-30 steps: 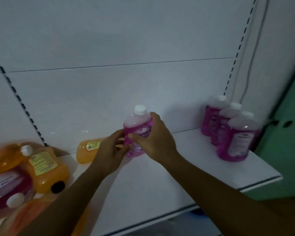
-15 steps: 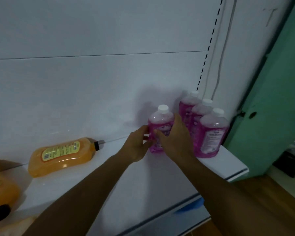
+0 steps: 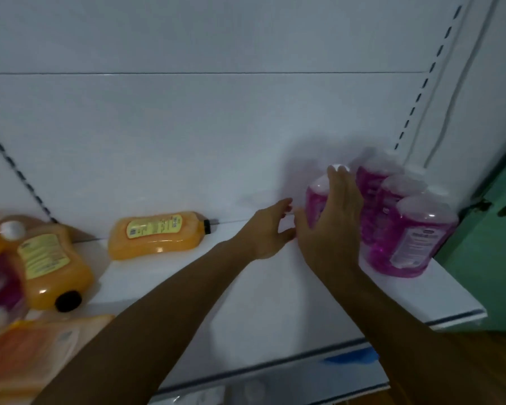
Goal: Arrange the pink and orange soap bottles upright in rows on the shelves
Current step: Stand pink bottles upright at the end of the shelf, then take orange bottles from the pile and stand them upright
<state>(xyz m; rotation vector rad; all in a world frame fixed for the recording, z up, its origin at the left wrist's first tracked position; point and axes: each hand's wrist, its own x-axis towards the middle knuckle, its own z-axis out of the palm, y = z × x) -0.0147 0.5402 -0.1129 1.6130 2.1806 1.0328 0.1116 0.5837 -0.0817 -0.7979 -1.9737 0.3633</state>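
Several pink soap bottles stand upright at the right end of the white shelf (image 3: 246, 317). The nearest of the row (image 3: 415, 238) faces me with its label. A pink bottle (image 3: 314, 200) stands left of them, partly hidden by my right hand (image 3: 330, 220), whose fingers are spread and lifted off it. My left hand (image 3: 268, 229) hovers open just left of that bottle. An orange bottle (image 3: 157, 233) lies on its side at the shelf's back. Another orange bottle (image 3: 53, 270) lies at the left.
A pile of pink and orange bottles (image 3: 0, 287) fills the left edge, with an orange pack (image 3: 32, 352) below it. A green door (image 3: 491, 258) stands right of the shelf end. Slotted uprights run up the white back panel.
The pink bottle was carried right and set down beside the upright row. Both hands have opened and let go of it. The view has swung back to the left.
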